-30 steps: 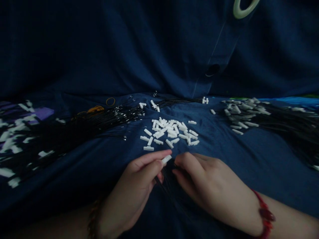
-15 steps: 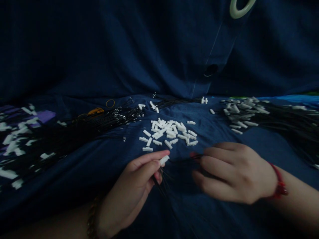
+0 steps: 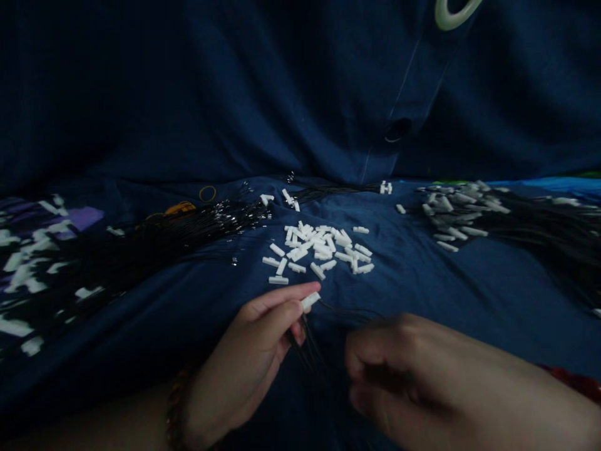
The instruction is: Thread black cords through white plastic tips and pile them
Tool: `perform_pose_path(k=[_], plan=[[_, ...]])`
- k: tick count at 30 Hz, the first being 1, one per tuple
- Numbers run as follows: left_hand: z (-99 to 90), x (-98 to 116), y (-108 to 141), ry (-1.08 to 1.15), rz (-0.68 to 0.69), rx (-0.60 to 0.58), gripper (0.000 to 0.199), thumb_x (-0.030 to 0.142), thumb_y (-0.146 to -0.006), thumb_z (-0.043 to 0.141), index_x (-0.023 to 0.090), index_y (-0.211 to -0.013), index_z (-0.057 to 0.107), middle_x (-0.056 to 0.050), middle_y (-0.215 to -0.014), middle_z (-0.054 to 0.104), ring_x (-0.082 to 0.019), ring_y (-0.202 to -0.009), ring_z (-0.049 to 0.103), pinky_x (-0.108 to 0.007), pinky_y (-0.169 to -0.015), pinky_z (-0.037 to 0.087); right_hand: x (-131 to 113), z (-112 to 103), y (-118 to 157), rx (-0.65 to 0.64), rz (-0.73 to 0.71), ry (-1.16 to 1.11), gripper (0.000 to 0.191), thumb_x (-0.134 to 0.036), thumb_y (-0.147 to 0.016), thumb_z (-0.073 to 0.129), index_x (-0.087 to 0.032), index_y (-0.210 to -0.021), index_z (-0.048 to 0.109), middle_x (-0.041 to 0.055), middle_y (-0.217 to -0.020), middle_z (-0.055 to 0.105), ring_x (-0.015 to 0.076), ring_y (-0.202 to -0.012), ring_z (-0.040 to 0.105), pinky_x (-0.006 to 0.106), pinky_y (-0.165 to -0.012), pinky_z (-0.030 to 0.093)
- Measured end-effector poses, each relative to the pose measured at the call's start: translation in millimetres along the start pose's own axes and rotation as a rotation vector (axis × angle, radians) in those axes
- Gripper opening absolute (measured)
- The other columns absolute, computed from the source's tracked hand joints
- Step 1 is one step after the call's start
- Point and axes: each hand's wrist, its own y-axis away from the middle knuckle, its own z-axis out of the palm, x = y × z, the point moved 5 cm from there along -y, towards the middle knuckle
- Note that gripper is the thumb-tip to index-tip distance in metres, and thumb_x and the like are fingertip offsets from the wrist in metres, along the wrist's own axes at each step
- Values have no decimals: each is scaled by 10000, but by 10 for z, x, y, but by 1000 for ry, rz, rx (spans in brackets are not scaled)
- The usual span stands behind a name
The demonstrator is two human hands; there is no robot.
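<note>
Between the thumb and fingers of my left hand (image 3: 258, 351) is a small white connector housing (image 3: 310, 300), its end jutting out past the thumb tip. Thin black wires (image 3: 307, 347) hang down beneath those fingers. A few more fine wires curve from the housing toward my right hand (image 3: 413, 382), which is lower right, somewhat blurred, with its fingers curled in. Whatever lies inside that hand is hidden. Just beyond both hands, loose white connector housings (image 3: 323, 244) lie in a pile on the dark blue cloth (image 3: 225, 300).
At left, a bundle of black wires (image 3: 173, 244) with bare metal tips lies beside white connectors (image 3: 23, 269) and a purple item (image 3: 84, 219). An orange bundle (image 3: 181, 208) sits behind. More wires with white connectors (image 3: 462, 210) are at right. A pale ring (image 3: 455, 15) hangs above.
My right hand has come down and nearer to me, turning so its thumb side shows. My left hand keeps the white connector housing in almost the same spot.
</note>
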Motion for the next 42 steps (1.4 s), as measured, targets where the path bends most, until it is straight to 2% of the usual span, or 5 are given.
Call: perform_pose_path(k=[4, 15, 21, 31, 42], plan=[[9, 5, 15, -5, -20, 5, 203, 239, -738, 590, 191, -917, 674, -20, -728, 581, -115, -671, 438, -225, -654, 342, -51, 76, -21, 91, 56, 52, 63, -214, -622, 650, -246, -601, 599, -61, -613, 601, 104, -523, 543, 195, -448, 344], [3, -21, 23, 2, -17, -35, 216, 240, -762, 565, 199, -952, 659, -20, -742, 564, -123, -702, 442, -234, -670, 343, 62, -35, 6, 17, 79, -38, 158, -116, -701, 446, -244, -657, 528, -83, -549, 531, 73, -473, 469, 187, -420, 276], [8, 0, 2, -14, -14, -9, 209, 251, -741, 589, 197, -927, 669, -19, -725, 564, -124, -687, 435, -232, -661, 338, -13, -12, -22, 66, 52, 61, 117, -137, -682, 538, -234, -618, 539, -76, -566, 540, 85, -500, 467, 195, -448, 279], [-10, -23, -8, -7, -3, -24, 188, 223, -759, 563, 217, -909, 676, -5, -726, 577, -99, -679, 442, -192, -651, 351, -11, 122, -45, -87, 121, 74, 154, -132, -721, 481, -236, -685, 589, -54, -656, 589, 85, -564, 510, 181, -492, 299], [0, -9, -12, -4, -2, -28, 189, 230, -740, 592, 200, -905, 677, -5, -725, 580, -87, -666, 444, -190, -627, 352, -16, 263, -105, -190, 6, -253, 240, -125, -736, 425, -245, -811, 619, -66, -683, 600, 54, -571, 515, 144, -501, 327]])
